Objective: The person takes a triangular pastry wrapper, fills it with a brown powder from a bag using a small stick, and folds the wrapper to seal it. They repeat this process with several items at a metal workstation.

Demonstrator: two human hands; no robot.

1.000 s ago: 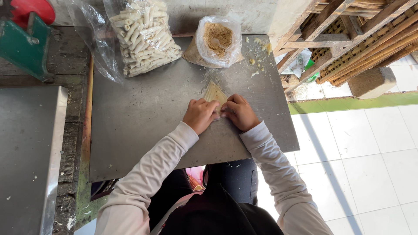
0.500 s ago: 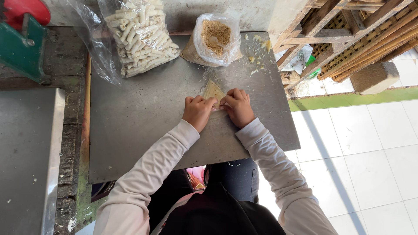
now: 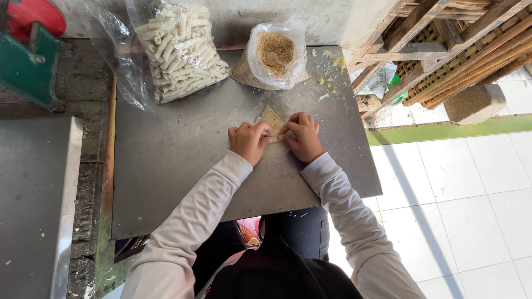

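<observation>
A thin pale pastry wrapper [image 3: 271, 117] lies on the grey metal worktop [image 3: 183, 160], with one corner pointing away from me. My left hand [image 3: 249, 141] and my right hand [image 3: 301, 137] press side by side on its near part, fingers curled over the folded edge. Most of the sheet is hidden under my fingers. Beyond it stands an open plastic bag of brown crumbly filling [image 3: 276, 54] with a spoon in it. A larger clear bag of finished pale rolls [image 3: 180, 47] lies to the left of that.
A red and green metal device [image 3: 30, 52] stands at the far left above a second steel surface [image 3: 33, 199]. Stacked wooden slats [image 3: 443, 44] and a stone block [image 3: 475, 102] are at the right, over white floor tiles. Crumbs dot the worktop's far right corner.
Both hands have crept slightly away from me along the wrapper, covering more of it; less of the sheet's far corner shows than before.
</observation>
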